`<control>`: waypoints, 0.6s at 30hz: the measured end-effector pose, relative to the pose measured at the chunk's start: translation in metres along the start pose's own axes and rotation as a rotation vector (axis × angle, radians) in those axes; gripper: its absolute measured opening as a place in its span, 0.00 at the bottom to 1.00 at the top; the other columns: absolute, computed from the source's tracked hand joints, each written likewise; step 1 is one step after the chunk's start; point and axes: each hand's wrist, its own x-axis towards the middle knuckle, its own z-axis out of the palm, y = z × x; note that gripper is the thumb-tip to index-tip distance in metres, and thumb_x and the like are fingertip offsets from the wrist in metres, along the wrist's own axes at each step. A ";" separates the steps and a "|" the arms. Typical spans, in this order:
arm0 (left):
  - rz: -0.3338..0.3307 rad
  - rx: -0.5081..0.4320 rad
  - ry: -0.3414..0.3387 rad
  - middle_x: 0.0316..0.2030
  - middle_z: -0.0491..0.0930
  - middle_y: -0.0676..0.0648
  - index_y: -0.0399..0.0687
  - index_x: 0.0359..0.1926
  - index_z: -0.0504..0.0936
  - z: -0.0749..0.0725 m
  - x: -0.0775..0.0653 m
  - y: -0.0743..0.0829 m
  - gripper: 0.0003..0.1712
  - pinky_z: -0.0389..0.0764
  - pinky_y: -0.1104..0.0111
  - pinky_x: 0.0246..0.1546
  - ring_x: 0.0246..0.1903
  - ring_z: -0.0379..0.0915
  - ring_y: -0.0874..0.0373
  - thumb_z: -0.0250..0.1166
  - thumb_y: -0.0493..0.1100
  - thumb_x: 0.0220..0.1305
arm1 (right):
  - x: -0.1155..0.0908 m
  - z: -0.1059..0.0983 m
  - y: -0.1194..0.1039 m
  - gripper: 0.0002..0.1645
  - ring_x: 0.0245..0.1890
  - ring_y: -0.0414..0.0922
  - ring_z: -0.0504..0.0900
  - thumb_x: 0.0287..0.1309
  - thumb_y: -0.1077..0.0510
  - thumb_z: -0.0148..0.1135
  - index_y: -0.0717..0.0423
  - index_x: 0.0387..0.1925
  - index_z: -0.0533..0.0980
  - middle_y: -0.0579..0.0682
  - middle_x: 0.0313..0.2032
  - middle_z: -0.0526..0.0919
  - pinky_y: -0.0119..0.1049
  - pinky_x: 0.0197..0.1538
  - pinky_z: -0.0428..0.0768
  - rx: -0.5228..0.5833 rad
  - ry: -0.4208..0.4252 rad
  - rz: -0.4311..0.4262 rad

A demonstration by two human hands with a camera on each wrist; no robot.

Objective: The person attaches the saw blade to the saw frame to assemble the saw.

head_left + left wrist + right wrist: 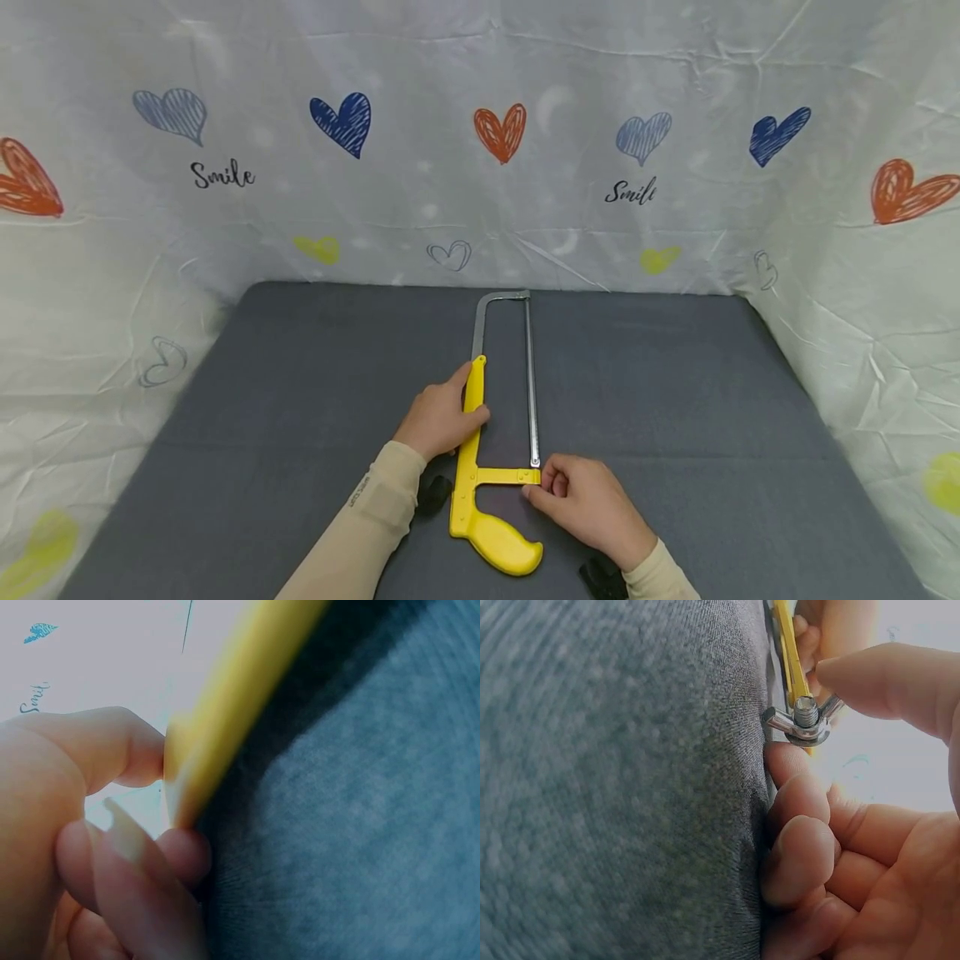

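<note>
A hacksaw with a yellow handle and a silver front bow lies on the grey cloth, its handle towards me. Its thin blade runs along the right side. My left hand grips the yellow back bar, thumb over the top; the left wrist view shows fingers against the yellow bar. At the lower right end of the frame, my right hand has its thumb and forefinger at a metal wing nut. The nut sits on a threaded bolt end; the thumb meets one wing.
Grey cloth covers the table. A white sheet printed with hearts and "Smile" hangs behind and at both sides. Black straps or devices show near both wrists.
</note>
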 end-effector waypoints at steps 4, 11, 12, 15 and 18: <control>-0.003 -0.001 -0.005 0.18 0.76 0.46 0.52 0.87 0.57 0.001 0.001 0.000 0.49 0.78 0.66 0.17 0.11 0.73 0.53 0.65 0.50 0.69 | 0.000 0.000 0.002 0.16 0.15 0.34 0.67 0.62 0.43 0.76 0.41 0.26 0.78 0.37 0.18 0.72 0.29 0.21 0.65 -0.007 0.013 -0.017; -0.001 -0.004 0.000 0.18 0.76 0.46 0.52 0.87 0.57 0.001 0.000 0.000 0.49 0.78 0.66 0.17 0.11 0.72 0.53 0.64 0.50 0.69 | 0.000 -0.001 0.003 0.13 0.14 0.34 0.66 0.63 0.47 0.74 0.41 0.27 0.79 0.37 0.18 0.72 0.29 0.20 0.65 0.007 0.002 -0.033; -0.001 -0.004 0.001 0.18 0.76 0.46 0.52 0.87 0.57 0.000 0.000 0.000 0.49 0.78 0.66 0.17 0.11 0.72 0.53 0.64 0.50 0.69 | 0.000 -0.001 0.003 0.13 0.14 0.34 0.66 0.64 0.47 0.74 0.41 0.27 0.79 0.37 0.18 0.72 0.29 0.20 0.65 0.007 0.000 -0.036; 0.007 -0.004 0.002 0.18 0.76 0.46 0.51 0.87 0.57 0.000 -0.001 0.001 0.49 0.78 0.66 0.17 0.12 0.72 0.53 0.65 0.50 0.69 | 0.000 -0.002 0.002 0.12 0.14 0.34 0.66 0.64 0.47 0.74 0.42 0.28 0.79 0.37 0.18 0.72 0.30 0.21 0.65 0.014 0.000 -0.044; 0.012 0.002 0.003 0.18 0.75 0.46 0.50 0.87 0.57 -0.001 -0.001 0.002 0.49 0.77 0.66 0.17 0.12 0.72 0.53 0.65 0.50 0.69 | 0.000 -0.003 0.002 0.12 0.14 0.34 0.66 0.64 0.47 0.74 0.43 0.29 0.80 0.37 0.18 0.73 0.30 0.21 0.66 0.017 0.006 -0.044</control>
